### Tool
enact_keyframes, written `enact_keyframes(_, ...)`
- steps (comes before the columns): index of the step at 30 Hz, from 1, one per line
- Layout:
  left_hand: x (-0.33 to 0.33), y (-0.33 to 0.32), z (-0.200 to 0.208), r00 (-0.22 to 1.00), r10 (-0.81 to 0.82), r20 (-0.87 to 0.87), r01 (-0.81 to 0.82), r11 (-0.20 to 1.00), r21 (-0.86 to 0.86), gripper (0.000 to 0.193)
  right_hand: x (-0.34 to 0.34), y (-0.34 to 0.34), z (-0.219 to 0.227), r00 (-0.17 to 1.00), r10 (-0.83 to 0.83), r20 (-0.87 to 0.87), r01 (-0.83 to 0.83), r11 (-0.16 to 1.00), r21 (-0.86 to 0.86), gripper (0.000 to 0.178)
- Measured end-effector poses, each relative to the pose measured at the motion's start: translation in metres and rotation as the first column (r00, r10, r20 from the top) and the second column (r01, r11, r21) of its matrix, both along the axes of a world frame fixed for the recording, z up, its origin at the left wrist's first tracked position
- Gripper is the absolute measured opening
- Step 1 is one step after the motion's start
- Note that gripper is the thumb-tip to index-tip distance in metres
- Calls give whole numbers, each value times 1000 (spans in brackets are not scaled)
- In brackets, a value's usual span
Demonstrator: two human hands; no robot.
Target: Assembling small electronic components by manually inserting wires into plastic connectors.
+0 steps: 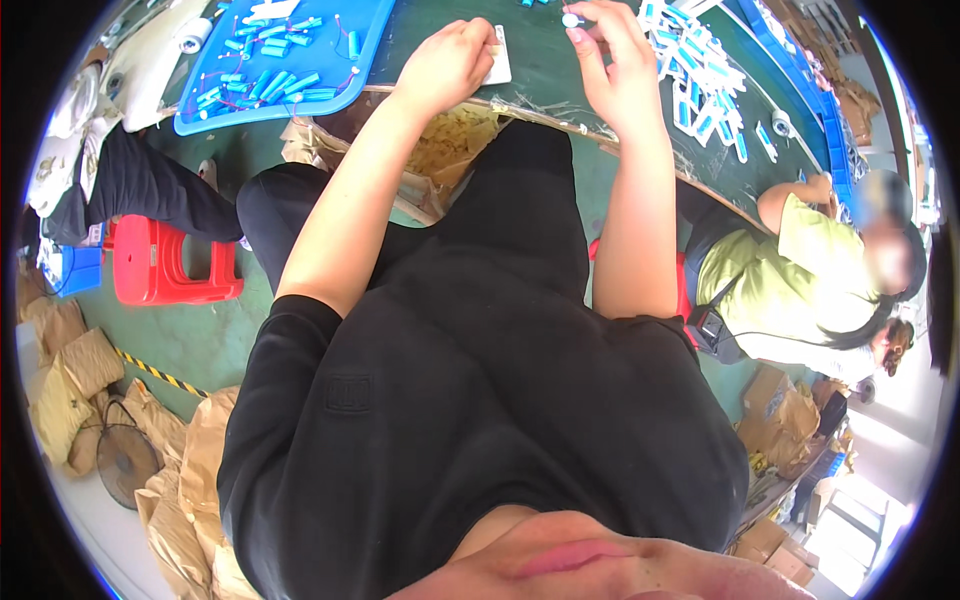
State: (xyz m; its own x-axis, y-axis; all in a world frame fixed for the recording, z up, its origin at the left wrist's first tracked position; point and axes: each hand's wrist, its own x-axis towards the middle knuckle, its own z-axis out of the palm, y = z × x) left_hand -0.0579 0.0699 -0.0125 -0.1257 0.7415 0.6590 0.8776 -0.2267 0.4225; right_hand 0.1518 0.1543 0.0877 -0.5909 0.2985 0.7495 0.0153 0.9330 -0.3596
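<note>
While the left hand (452, 62) curls its fingers closed on a flat white piece (502, 66) at the bench (548, 72), the right hand (622, 72) apparently pinches a small round part (571, 20), suggesting a fitting step that next calls for careful alignment.

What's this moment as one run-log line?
left hand: at white plate | right hand: pinching small white part | table: blue tray, blue-white pile

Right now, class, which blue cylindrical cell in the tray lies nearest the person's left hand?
The cell beside the right rim of the blue tray; it lies alone, while other cells lie farther left.
</note>
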Motion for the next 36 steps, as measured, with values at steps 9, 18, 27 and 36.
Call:
enact_keyframes(9,-1,-4,0,965,-95,243,94,995,18,13,-10,83,-101,965,-143,222,119,986,118,21)
enact_keyframes(18,2,-12,16,864,18,503,-55,997,59,7,-10,78,-106,938,-279,207,274,960,56,30)
enact_keyframes(27,6,-20,10,916,-10,401,-65,983,173,9,-40,46,-88,954,286,90,-231,891,-391,29)
enact_keyframes(36,2,-69,-28,247,-486,838,465,819,338,13,-39,41,-94,944,246,220,-196,954,-226,34)
